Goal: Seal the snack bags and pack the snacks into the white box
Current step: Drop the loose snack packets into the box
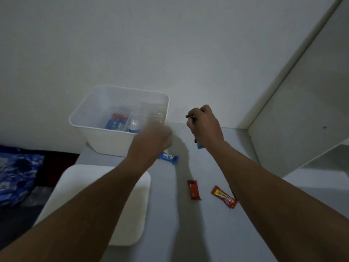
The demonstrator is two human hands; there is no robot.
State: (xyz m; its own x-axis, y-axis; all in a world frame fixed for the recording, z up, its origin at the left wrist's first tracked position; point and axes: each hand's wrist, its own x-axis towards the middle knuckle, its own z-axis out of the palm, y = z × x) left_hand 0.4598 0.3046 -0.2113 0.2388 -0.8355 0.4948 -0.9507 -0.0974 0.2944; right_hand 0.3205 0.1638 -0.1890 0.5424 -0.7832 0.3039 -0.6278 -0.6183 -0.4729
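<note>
My right hand (204, 125) pinches a small dark snack (191, 116); the white box (105, 140) sits off to its left. My left hand (154, 137) is right by the box corner, blurry, can't tell if it's holding anything.

**Two bare arms on my feed**

From my remote seat I see the left forearm (85, 205), at 7 o'clock, and the right forearm (264, 186), at 4 o'clock. Both are bare to the wrist. The left hand (153, 140) is blurred, and the right hand (204, 125) is sharper.
</note>
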